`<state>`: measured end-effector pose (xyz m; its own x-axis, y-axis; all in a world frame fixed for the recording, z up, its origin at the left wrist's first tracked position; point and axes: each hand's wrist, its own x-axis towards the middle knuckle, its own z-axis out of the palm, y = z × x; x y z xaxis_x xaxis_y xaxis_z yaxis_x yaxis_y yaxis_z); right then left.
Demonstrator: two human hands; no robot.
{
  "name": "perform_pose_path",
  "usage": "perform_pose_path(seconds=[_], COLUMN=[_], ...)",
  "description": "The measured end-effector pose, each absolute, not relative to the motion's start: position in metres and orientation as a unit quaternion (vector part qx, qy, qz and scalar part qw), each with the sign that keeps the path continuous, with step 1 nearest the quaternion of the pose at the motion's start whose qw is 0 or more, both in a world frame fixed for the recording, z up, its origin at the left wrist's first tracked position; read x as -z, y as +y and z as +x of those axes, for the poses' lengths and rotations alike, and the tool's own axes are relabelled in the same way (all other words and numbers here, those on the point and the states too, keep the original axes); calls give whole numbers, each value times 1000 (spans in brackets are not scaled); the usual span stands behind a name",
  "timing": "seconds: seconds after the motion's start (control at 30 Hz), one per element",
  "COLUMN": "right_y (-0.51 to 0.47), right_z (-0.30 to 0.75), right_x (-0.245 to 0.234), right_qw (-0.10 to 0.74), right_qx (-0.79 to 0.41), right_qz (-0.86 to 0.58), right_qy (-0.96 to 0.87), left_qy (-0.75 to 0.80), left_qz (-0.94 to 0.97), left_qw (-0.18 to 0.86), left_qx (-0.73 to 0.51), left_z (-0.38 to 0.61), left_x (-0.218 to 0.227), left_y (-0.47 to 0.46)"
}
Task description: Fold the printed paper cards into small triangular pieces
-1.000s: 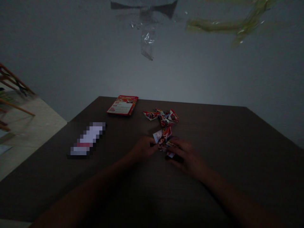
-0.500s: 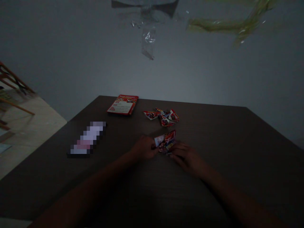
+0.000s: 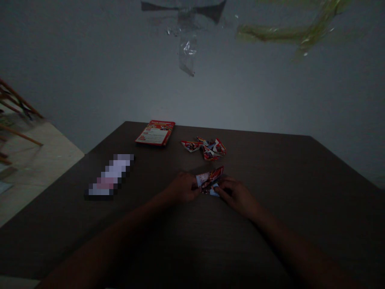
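A small printed red and white paper piece (image 3: 209,180) lies on the dark brown table (image 3: 300,192) in front of me. My left hand (image 3: 183,188) pinches its left edge with closed fingers. My right hand (image 3: 236,194) presses closed fingers on its right lower corner. The paper looks partly folded, one flap raised toward the far side.
A little heap of folded red printed papers (image 3: 207,147) sits just beyond my hands. A red card pack (image 3: 155,133) lies at the far left. A blurred-out flat object (image 3: 110,179) rests to the left. A wooden chair (image 3: 12,116) stands off the table's left.
My right hand has drawn in and slid up to the paper's right corner. The paper has become narrower and flatter between my fingers. The left hand has barely moved.
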<state>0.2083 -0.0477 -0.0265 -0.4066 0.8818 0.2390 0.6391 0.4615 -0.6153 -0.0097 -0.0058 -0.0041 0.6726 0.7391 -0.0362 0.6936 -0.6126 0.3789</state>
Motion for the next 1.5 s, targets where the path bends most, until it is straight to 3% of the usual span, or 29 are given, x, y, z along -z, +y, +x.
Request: perform_pose_path(seconds=[0.3,0.6,1.5], right_y=[-41,-42,-45], right_z=[205,204,205], right_x=[32,27,24], right_qw=[287,228,204], right_qx=[-216,-181,-180], right_qz=[-521,-570,-565], right_qy=[-774,-768,-779], left_qy=[427,425,464], left_qz=[882,882,859], left_qw=[192,190,211], left_qx=[-55,-73,-37], left_z=[-5,-2,3], left_x=[1,6,-1], left_y=[-8,-9,-9])
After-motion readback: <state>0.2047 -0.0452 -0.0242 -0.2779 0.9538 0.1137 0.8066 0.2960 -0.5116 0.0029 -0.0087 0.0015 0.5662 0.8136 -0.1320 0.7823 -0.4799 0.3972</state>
